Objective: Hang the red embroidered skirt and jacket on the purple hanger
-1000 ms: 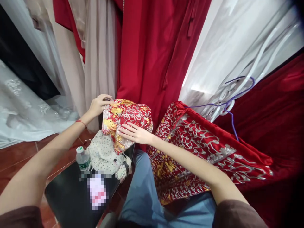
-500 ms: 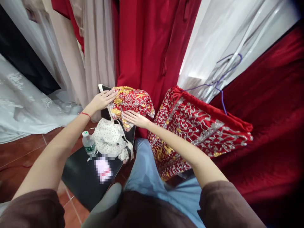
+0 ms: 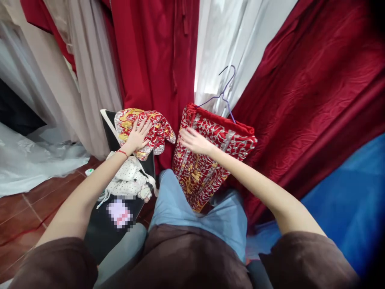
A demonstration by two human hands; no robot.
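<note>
My left hand (image 3: 138, 135) lies flat with spread fingers on a folded red bundle with gold and silver embroidery (image 3: 156, 128), which rests on top of a black chair back (image 3: 112, 132). My right hand (image 3: 194, 141) is open, its fingers resting on a larger red embroidered garment (image 3: 216, 156) that lies across my lap and hangs from a purple wire hanger (image 3: 224, 94). My legs in blue jeans (image 3: 180, 204) are below.
A white polka-dot bag (image 3: 128, 182) and a small bottle cap (image 3: 89, 171) sit on the black chair at the left. Red, beige and white garments hang behind. Dark red velvet (image 3: 315, 100) fills the right, blue sheeting (image 3: 345, 192) lower right, red tiled floor at left.
My right hand left the small bundle and moved right onto the larger embroidered garment. My left hand shifted from the bundle's edge onto its top. The view turned to the right.
</note>
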